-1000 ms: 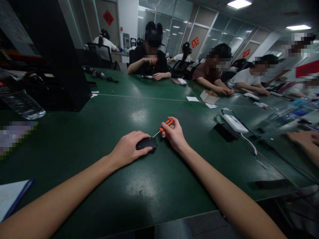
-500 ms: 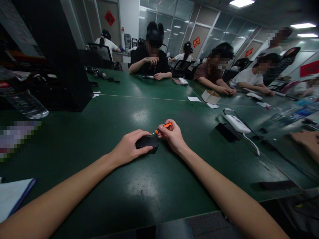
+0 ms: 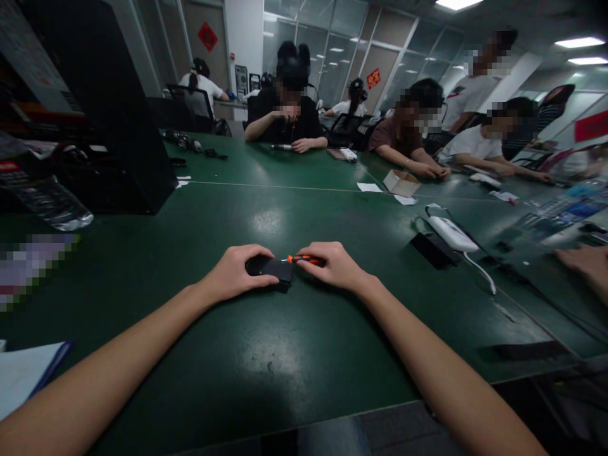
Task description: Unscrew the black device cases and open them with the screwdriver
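A small black box-like device (image 3: 275, 270) lies on the green table (image 3: 266, 329), with my left hand (image 3: 237, 269) gripping it from the left, thumb along its near side and fingers along its far side. To its right, my right hand (image 3: 332, 263) is closed round an orange and black screwdriver (image 3: 304, 259). The screwdriver lies nearly level and points left, its thin metal shaft reaching the far right edge of the device. Whether the tip touches a screw is too small to tell.
At the right lie a white power strip (image 3: 453, 234) with cables and a black block (image 3: 433, 250). A small open carton (image 3: 401, 182) stands farther back. At the left are a black cabinet (image 3: 128, 126) and a plastic bottle (image 3: 61, 202). Several people sit across the table.
The device has shifted slightly left and turned in my left hand. My right hand has lowered, so the screwdriver lies flatter. At the back right, a standing person has moved left.
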